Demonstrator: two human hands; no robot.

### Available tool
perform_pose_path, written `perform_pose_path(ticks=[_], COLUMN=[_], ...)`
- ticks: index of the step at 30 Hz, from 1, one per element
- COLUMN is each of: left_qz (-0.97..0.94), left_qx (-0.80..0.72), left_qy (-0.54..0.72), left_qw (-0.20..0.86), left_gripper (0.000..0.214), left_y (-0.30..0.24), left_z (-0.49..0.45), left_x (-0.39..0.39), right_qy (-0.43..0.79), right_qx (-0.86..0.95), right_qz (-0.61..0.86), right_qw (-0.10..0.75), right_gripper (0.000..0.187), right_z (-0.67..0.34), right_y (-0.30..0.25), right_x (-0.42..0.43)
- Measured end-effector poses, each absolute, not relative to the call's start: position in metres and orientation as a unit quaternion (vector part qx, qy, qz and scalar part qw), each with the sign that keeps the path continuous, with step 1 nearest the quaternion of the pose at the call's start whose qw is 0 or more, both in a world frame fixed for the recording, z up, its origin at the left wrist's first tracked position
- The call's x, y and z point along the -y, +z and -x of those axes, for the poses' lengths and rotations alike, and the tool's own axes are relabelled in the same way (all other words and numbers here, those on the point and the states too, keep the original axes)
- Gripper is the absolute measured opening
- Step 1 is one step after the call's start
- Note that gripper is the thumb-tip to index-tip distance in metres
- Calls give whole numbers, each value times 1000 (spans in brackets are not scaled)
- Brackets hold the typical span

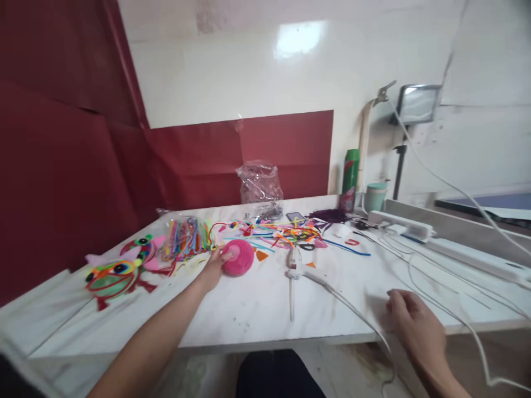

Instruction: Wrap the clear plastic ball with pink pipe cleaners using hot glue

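My left hand (213, 270) is closed around the pale narrow end of a bright pink round piece (239, 257), which looks fuzzy and ringed. It is held over the white table, near a heap of colourful pipe cleaners (292, 234). To its right a white glue gun (293, 264) sits on the tabletop, its wire stand towards me and its cord trailing right. Past the cord, by the table's front edge, my right hand (415, 326) is curled into a loose fist; nothing shows in it. Small orange scraps (261, 255) lie beside the pink piece.
Two colourful animal-faced crafts (114, 278) stand at the left beside a bag of pipe cleaners (186, 237). Behind are a clear plastic bag (260, 185), a green spray can (350, 170) and a green cup (375, 197). White power strips (400, 225) and loose cables run along the right.
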State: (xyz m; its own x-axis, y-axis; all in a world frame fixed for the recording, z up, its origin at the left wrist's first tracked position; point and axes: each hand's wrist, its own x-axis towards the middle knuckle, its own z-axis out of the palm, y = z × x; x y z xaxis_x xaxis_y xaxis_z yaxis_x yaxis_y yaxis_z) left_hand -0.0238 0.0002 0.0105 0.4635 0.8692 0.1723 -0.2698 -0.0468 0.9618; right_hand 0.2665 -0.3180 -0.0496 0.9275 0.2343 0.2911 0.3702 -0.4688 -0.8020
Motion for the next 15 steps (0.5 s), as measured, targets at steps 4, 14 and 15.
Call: perform_pose_path(ticks=[4, 14, 15], left_qz=[-539, -493, -485], left_qx=[-278, -265, -254], left_qy=[488, 554, 567], left_qw=[628, 616, 615], left_gripper=[51, 37, 41], left_y=[1, -1, 2], left_z=[21, 36, 39], left_x=[8, 14, 13], right_qy=[-60, -45, -53], right_qx=[199, 253, 259], right_qz=[887, 903, 900], right_qw=[413, 344, 348], right_gripper=[41, 32, 31], right_z=[-263, -248, -249], right_y=[-45, -45, -47], right_x=[320, 328, 328])
